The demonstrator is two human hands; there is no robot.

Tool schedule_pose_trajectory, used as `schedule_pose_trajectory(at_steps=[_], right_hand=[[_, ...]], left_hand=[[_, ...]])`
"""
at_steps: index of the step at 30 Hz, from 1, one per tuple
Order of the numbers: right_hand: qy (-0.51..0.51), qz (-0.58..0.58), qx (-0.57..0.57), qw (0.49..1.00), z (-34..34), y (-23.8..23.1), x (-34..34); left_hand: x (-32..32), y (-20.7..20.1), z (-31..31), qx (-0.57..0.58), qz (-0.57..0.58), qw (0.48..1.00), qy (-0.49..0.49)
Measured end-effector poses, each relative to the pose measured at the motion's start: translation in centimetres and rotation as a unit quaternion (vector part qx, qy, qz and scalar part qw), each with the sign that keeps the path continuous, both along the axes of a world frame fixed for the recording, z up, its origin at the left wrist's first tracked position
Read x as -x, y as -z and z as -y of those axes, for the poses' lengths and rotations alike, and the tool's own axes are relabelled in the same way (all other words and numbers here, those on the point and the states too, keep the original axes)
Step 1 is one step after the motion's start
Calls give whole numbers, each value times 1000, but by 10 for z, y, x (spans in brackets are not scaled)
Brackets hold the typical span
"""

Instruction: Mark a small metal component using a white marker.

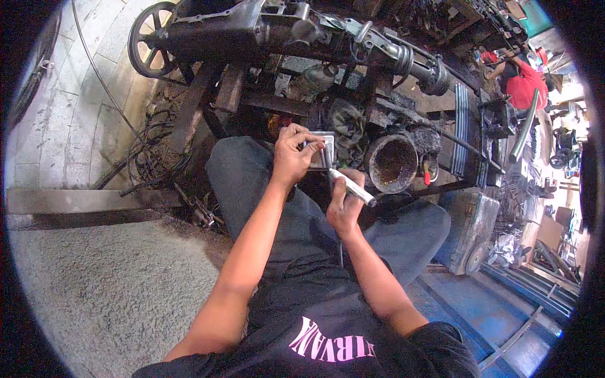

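Observation:
My left hand (292, 156) is closed, with thumb and fingers pinched at a small square grey metal piece (330, 137) above my knees. Whether a separate thin strip lies under the fingertips is too small to tell. In my right hand (344, 203) I grip a white marker-like tool (356, 189). Its narrow end points up and left and meets the lower right side of the metal piece. Its thicker grey end sticks out to the right of my fingers.
Ahead stands a greasy machine (302, 31) with a spoked wheel (151, 41). A round pan (392, 164) of dark liquid sits right of my hands. Cables tangle at left (151, 138), beside a rough concrete slab (107, 277). A person in red (526, 88) crouches far right.

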State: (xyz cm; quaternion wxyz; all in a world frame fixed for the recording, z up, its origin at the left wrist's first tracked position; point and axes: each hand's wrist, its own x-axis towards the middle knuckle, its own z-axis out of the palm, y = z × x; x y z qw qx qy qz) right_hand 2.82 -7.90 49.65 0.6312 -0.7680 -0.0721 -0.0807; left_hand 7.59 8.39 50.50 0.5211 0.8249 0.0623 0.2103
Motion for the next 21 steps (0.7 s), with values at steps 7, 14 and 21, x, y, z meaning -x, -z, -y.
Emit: schedule_pose_trajectory(at_steps=[7,14,21], right_hand=[[-16,-27,-16,999,-2,-17,1],[9,-35,-23,999,-1,-10,2],[5,0,-14,1000,-3,-17,0]], left_hand=[[1,0,0,11,-6,1000,-6],[0,1,0,7,-4,1000,-6],[0,1,0,5,-8,1000,-4]])
